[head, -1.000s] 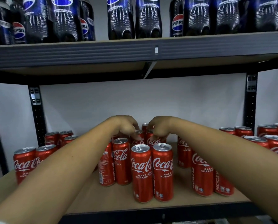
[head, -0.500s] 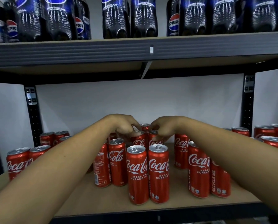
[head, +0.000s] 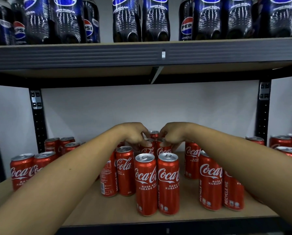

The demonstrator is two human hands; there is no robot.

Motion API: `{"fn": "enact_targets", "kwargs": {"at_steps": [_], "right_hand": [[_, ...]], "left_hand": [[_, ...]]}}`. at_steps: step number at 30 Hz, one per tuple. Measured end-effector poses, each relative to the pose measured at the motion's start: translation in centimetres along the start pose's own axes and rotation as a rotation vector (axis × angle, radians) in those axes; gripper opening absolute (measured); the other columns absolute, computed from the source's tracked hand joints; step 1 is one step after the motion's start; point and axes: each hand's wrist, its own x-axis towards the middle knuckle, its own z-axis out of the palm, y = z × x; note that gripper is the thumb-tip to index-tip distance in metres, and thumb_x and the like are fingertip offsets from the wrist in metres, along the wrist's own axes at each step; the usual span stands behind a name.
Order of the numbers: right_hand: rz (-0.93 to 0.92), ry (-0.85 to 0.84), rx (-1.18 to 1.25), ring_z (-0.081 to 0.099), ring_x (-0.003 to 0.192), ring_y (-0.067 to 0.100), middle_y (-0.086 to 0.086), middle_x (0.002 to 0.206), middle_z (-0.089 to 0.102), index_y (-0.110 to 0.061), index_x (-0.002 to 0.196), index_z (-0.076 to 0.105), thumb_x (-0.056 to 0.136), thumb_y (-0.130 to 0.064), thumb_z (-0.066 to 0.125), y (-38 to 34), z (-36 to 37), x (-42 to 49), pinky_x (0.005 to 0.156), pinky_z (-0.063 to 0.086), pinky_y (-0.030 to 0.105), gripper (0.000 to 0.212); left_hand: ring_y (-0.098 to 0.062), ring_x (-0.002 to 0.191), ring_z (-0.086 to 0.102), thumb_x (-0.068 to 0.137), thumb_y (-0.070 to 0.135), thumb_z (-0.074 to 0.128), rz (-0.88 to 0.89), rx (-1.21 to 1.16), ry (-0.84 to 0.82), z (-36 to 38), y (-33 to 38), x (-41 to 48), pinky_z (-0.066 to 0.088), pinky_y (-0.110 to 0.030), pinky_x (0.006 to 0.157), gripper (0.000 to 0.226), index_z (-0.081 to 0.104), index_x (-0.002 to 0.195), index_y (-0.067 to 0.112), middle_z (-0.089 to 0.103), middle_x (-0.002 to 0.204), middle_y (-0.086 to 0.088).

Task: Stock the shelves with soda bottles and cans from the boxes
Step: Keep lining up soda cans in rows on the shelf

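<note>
Cans of glossy red aluminium, slim cylinders with silver ring-pull lids, clustered on the pale board of the lower shelf; white script "Coca-Cola", then "RASA ASLI KURANG", and "RECYCLE ME" up the sides; left hand curled over the top of a rear can, right hand pinching the rim of its neighbour (both upright, side by side); overhead on the upper shelf, dark ribbed plastic bottles, "PEPSI" and "ZERO SUGAR".

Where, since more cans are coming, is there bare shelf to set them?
Bare board shows between the front centre pair and the right pair, and at the front edge left of the centre pair. Crowded: the middle rows, where the left hand and right hand grip cans.
</note>
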Motion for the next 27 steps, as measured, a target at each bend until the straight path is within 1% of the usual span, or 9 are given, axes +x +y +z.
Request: {"fn": "enact_targets", "kwargs": {"at_steps": [4, 11, 15, 17, 19, 21, 24, 25, 27], "right_hand": [[0.001, -0.004, 0.043, 0.074, 0.097, 0.026, 0.01, 0.124, 0.068, -0.006, 0.139, 0.057, 0.096, -0.014, 0.069, -0.1, 0.0, -0.4, 0.08, 0.064, 0.036, 0.046], [-0.014, -0.01, 0.076, 0.072, 0.101, 0.023, 0.008, 0.132, 0.065, -0.009, 0.143, 0.055, 0.096, -0.019, 0.071, 0.0, 0.0, -1.0, 0.079, 0.063, 0.03, 0.051], [-0.044, -0.009, 0.013, 0.066, 0.111, 0.024, 0.008, 0.146, 0.054, -0.018, 0.151, 0.045, 0.096, -0.029, 0.07, 0.0, -0.3, -1.9, 0.085, 0.062, 0.032, 0.061], [-0.102, 0.053, -0.071, 0.062, 0.118, 0.024, 0.005, 0.149, 0.051, -0.022, 0.151, 0.045, 0.097, -0.038, 0.067, -0.1, -0.7, -3.1, 0.09, 0.059, 0.032, 0.06], [-0.162, 0.151, -0.191, 0.056, 0.126, 0.021, -0.001, 0.15, 0.052, -0.027, 0.149, 0.048, 0.097, -0.047, 0.063, -0.2, -1.2, -4.7, 0.102, 0.051, 0.036, 0.058], [-0.19, 0.197, -0.198, 0.056, 0.125, 0.016, -0.007, 0.146, 0.055, -0.031, 0.145, 0.053, 0.097, -0.051, 0.06, -0.2, -1.2, -6.6, 0.107, 0.046, 0.039, 0.052], [-0.236, 0.158, -0.128, 0.059, 0.117, 0.007, -0.014, 0.138, 0.061, -0.034, 0.14, 0.058, 0.097, -0.055, 0.06, -0.4, -0.8, -9.6, 0.096, 0.047, 0.027, 0.048], [-0.244, 0.131, -0.105, 0.061, 0.114, 0.003, -0.017, 0.136, 0.062, -0.034, 0.141, 0.058, 0.096, -0.056, 0.06, -0.5, -0.5, -10.4, 0.089, 0.046, 0.019, 0.05], [-0.226, 0.062, -0.063, 0.065, 0.103, -0.002, -0.02, 0.125, 0.064, -0.031, 0.143, 0.056, 0.093, -0.057, 0.064, -0.9, 0.3, -11.7, 0.072, 0.048, 0.008, 0.057]], "left_hand": [[-0.018, 0.105, 0.069, 0.089, 0.048, 0.075, 0.011, 0.011, 0.009, -0.2, -0.2, -0.5, 0.055, -0.043, 0.1, 0.057, 0.061, 0.139, 0.023, 0.07, 0.126, 0.001], [-0.02, 0.117, 0.064, 0.092, 0.046, 0.072, 0.008, -0.008, -0.02, -0.1, -0.3, -0.9, 0.05, -0.045, 0.106, 0.057, 0.057, 0.143, 0.027, 0.065, 0.136, 0.001], [-0.02, 0.128, 0.057, 0.092, 0.053, 0.069, 0.035, 0.046, 0.017, -0.2, -0.3, -1.5, 0.045, -0.038, 0.105, 0.064, 0.05, 0.149, 0.031, 0.059, 0.144, 0.005], [-0.018, 0.129, 0.055, 0.092, 0.055, 0.068, 0.073, 0.064, 0.086, -0.2, -0.5, -2.2, 0.046, -0.038, 0.103, 0.064, 0.05, 0.148, 0.032, 0.056, 0.147, 0.007], [-0.013, 0.126, 0.057, 0.093, 0.052, 0.067, 0.133, 0.042, 0.178, -0.2, -0.7, -3.2, 0.048, -0.039, 0.105, 0.058, 0.053, 0.145, 0.032, 0.056, 0.146, 0.008], [-0.006, 0.119, 0.06, 0.095, 0.047, 0.067, 0.211, -0.053, 0.239, -0.2, -0.8, -4.8, 0.051, -0.036, 0.104, 0.046, 0.06, 0.138, 0.033, 0.062, 0.138, 0.012], [0.003, 0.111, 0.064, 0.097, 0.045, 0.065, 0.293, -0.179, 0.212, -0.5, -0.6, -7.5, 0.051, -0.023, 0.097, 0.032, 0.068, 0.127, 0.036, 0.069, 0.123, 0.02], [0.004, 0.11, 0.065, 0.096, 0.047, 0.066, 0.305, -0.205, 0.171, -0.5, -0.5, -8.3, 0.05, -0.02, 0.095, 0.033, 0.068, 0.127, 0.035, 0.07, 0.121, 0.02], [0.003, 0.109, 0.066, 0.088, 0.057, 0.069, 0.316, -0.208, 0.079, -0.4, -0.4, -9.5, 0.052, -0.022, 0.096, 0.046, 0.066, 0.13, 0.037, 0.071, 0.12, 0.02]]}}
